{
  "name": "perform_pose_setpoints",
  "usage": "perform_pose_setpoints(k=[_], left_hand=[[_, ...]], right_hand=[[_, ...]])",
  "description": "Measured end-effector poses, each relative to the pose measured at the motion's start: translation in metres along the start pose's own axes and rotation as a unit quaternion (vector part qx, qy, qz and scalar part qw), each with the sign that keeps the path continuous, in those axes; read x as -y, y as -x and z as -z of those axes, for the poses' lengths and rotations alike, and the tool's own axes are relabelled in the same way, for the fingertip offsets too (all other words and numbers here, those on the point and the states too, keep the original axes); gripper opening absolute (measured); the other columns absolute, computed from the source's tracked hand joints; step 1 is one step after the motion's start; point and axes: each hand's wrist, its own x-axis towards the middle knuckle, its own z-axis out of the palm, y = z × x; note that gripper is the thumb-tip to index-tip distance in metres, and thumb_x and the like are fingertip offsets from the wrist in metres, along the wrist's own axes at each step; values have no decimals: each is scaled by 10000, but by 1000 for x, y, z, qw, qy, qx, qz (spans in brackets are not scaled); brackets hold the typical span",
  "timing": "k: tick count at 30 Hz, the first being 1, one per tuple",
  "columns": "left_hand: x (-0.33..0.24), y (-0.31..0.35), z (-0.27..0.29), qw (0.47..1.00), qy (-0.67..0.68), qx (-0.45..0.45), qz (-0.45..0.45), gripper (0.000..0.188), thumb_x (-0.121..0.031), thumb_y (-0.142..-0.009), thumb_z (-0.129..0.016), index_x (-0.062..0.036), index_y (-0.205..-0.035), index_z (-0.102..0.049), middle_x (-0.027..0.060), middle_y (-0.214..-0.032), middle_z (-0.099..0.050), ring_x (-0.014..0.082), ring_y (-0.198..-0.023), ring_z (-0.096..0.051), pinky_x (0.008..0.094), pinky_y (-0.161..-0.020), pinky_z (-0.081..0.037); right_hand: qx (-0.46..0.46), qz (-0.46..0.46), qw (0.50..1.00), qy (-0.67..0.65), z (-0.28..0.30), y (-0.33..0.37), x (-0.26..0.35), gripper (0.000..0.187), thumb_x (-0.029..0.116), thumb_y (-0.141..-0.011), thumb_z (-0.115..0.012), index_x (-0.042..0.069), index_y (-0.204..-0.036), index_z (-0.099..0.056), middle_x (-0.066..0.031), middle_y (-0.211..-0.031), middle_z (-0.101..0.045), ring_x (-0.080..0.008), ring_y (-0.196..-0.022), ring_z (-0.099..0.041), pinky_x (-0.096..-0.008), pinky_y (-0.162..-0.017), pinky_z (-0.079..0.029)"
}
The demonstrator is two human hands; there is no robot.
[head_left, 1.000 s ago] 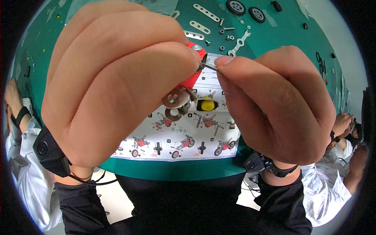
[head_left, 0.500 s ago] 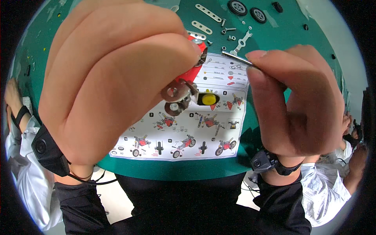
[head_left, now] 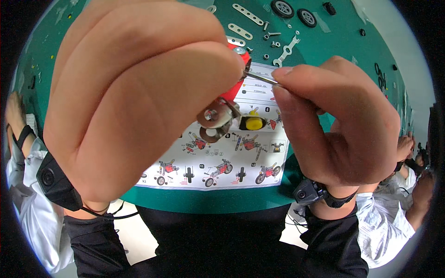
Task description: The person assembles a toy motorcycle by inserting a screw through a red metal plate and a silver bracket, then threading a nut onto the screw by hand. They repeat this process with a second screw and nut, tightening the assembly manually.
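My left hand is closed around a partly built model, a red-and-silver metal assembly with rounded plates at its lower end and a yellow round piece sticking out to the right. Most of the assembly is hidden behind my fingers. Between the thumb and fingertip of my right hand is a thin metal rod. Its left end meets the upper part of the assembly beside my left fingertips; whether it has entered a hole I cannot tell.
Under both hands lies a printed instruction sheet on the green table. Beyond it are a small flat wrench, perforated metal strips, loose screws and nuts, and two wheels. Other people sit at both sides.
My right hand has moved left, bringing the metal rod from a gap away up to the assembly. My left hand has shifted slightly right with the assembly.
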Motion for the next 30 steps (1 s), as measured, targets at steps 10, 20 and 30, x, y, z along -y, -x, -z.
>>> perform_pose_setpoints(k=[10, 20, 30], left_hand=[[-2, 2, -5, 1000, -1, -20, 3, 422, -23, -637, -802, -65, -1022, -634, 133, -1078, -684, 331, -962, -671, 412, -857, -531], [-1, -1, -5, 1000, 4, -23, -5, 430, -19, -632, -800, -66, -1027, -635, 131, -1067, -690, 331, -956, -672, 411, -854, -530], [11, 3, -9, 1000, 17, -5, -25, 478, -2, -654, -792, -71, -1092, -612, 142, -1066, -692, 339, -954, -672, 424, -853, -526]], right_hand=[[-17, -1, 1000, 6, -2, 2, 2, 280, -179, -712, -729, -103, -974, -667, -146, -717, -657, -151, -568, -581, -242, -496, -404], [-24, -1, 1000, 0, 1, 3, 3, 297, -192, -702, -712, -100, -981, -666, -127, -699, -646, -135, -560, -571, -227, -482, -364], [-32, 13, 999, 27, -1, 2, -1, 231, -175, -747, -688, -113, -968, -663, -165, -765, -684, -142, -593, -592, -221, -523, -404]])
